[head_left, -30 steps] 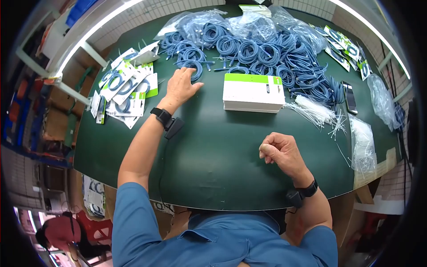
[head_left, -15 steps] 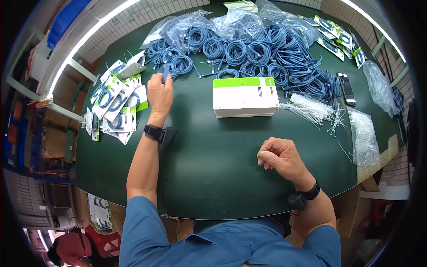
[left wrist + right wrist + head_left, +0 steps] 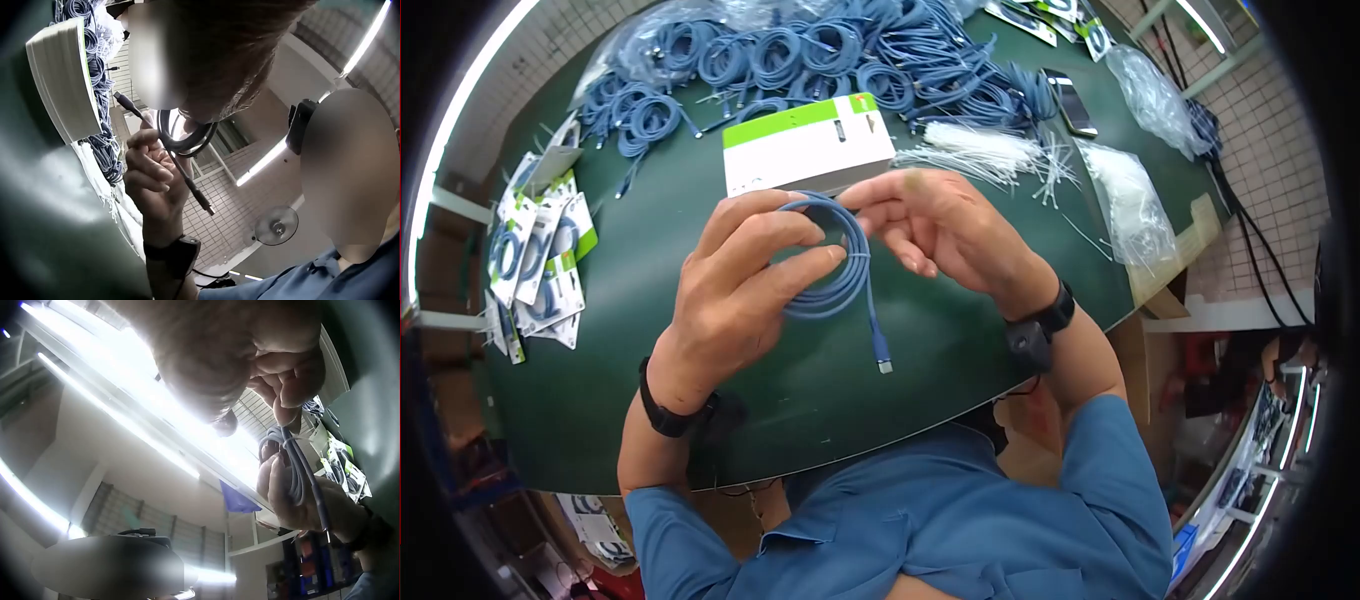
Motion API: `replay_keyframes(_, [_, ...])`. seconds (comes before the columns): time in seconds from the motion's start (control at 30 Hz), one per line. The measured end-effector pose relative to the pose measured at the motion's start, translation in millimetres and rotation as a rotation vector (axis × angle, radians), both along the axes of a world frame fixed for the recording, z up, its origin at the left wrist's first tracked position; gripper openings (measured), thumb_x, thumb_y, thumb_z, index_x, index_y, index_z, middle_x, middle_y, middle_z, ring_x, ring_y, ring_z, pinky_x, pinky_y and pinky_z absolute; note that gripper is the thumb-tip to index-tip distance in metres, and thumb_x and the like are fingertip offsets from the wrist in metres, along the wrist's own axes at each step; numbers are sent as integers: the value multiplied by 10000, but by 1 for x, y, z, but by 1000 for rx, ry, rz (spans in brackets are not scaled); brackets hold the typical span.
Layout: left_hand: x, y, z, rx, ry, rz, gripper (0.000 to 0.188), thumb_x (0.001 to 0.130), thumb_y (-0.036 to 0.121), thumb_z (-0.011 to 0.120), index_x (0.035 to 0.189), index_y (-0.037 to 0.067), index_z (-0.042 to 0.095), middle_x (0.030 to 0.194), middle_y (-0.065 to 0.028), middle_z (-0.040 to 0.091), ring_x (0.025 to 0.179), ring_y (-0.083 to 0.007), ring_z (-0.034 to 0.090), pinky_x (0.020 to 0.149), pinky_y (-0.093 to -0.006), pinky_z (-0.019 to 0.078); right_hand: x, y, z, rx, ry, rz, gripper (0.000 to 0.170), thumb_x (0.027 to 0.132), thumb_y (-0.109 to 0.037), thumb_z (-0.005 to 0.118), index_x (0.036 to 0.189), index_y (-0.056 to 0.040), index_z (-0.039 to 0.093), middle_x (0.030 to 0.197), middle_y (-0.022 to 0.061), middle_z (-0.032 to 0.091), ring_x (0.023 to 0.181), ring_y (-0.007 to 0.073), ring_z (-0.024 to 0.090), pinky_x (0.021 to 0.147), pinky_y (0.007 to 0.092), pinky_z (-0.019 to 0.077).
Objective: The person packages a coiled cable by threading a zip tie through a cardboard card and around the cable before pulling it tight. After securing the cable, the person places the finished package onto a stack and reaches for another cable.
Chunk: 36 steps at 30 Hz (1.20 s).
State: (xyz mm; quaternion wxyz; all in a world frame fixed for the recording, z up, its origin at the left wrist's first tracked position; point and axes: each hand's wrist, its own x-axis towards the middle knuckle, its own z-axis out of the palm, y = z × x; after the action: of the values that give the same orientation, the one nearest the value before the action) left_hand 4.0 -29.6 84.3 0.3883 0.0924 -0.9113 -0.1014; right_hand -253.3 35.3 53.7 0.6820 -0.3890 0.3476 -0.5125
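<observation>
Dark-green smooth table (image 3: 960, 345): left hand (image 3: 735, 275) gripped, right hand (image 3: 960, 225) pinched, a round-coiled blue cable (image 3: 859, 268); slackened fingers likely risked spilling loops.

The head view looks forward and steeply down through a wide lens, taking in the bench (image 3: 960, 340), left hand (image 3: 735, 280) and right hand (image 3: 960, 230), with the shirt (image 3: 1000, 510) along its lower edge. The 2 wrist views sit much closer, tilted and facing upward: each has its own hand large at the top, the other beyond, lights (image 3: 262, 162) behind. All 3 share the cable (image 3: 862, 270) and some bench.
</observation>
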Motion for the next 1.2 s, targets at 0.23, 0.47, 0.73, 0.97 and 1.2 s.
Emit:
replay_keyframes(0.23, [-10,12,-19,-107,94,-6,306,686,2,758,983,72,780,1050,-64,718,1160,-347,696,895,-409,601,12,-1,-24,-61,-90,-39,596,1003,-98,698,1524,16,430,1173,169,735,656,54,587,548,166,456])
replay_keyframes(0.47, [-15,8,-38,-13,80,16,310,723,25,777,1029,80,785,1081,-70,720,1238,-373,675,921,-427,607,16,11,-21,-67,-56,-184,708,958,-16,722,1569,10,363,1222,187,735,652,66,626,558,182,515])
replay_keyframes(0.73, [-7,5,-49,39,89,-13,326,752,33,793,1075,71,778,1096,-82,720,1244,-396,676,980,-450,583,11,12,-18,-42,23,-136,622,957,-13,722,1516,35,451,1210,172,741,693,64,659,590,173,544])
replay_keyframes(0.97, [-11,3,-56,88,153,-38,261,818,39,798,1078,50,772,1072,-103,727,1219,-403,690,974,-454,588,15,11,-26,-39,60,-151,526,952,-47,744,1432,42,547,1112,133,753,692,58,655,569,166,526])
replay_keyframes(1.2, [-15,1,-73,195,246,-98,134,931,40,767,1065,24,764,1038,-141,738,1210,-410,697,987,-451,594,17,19,-10,-16,171,-58,431,934,-87,784,1312,40,622,993,94,750,689,63,670,546,173,517])
